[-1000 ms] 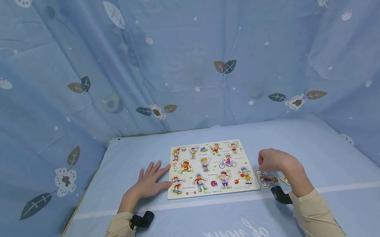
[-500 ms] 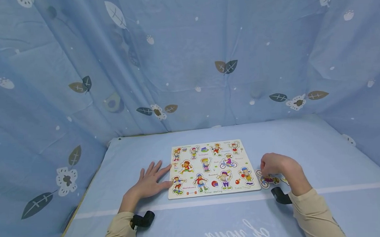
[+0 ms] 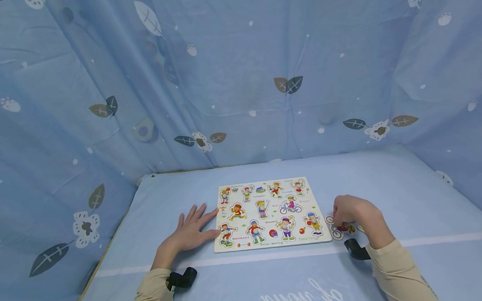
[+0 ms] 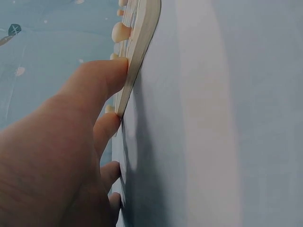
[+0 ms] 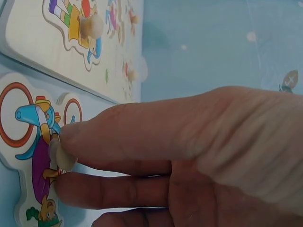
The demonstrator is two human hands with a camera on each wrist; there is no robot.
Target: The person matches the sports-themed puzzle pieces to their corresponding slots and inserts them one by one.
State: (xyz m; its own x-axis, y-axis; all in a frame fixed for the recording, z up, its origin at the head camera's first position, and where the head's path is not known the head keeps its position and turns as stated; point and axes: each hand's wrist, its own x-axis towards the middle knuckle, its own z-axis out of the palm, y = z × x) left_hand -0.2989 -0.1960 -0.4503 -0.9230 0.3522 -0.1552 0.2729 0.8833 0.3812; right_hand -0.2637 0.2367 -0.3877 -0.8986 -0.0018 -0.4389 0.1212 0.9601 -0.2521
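My right hand [image 3: 350,211] pinches the round wooden knob [image 5: 65,157] of a loose puzzle piece [image 5: 40,163] between thumb and fingers. The piece shows a cyclist on a bicycle and lies beside the right edge of the white knob puzzle board [image 3: 244,224]. Part of it is covered by the hand in the head view. With spread fingers, my left hand [image 3: 192,231] rests on the cloth, thumb and index fingertips touching the board's left edge. Pieces of children playing sports, with round knobs, sit across the board.
Another loose piece [image 3: 360,229] shows partly behind the right wrist. Light blue cloth [image 3: 239,285] with a white stripe and lettering covers the table. A patterned blue curtain [image 3: 240,123] hangs behind and at both sides.
My right hand has come down onto the bicycle piece, and its fingers now pinch the knob. The left hand stays at the board's left edge.
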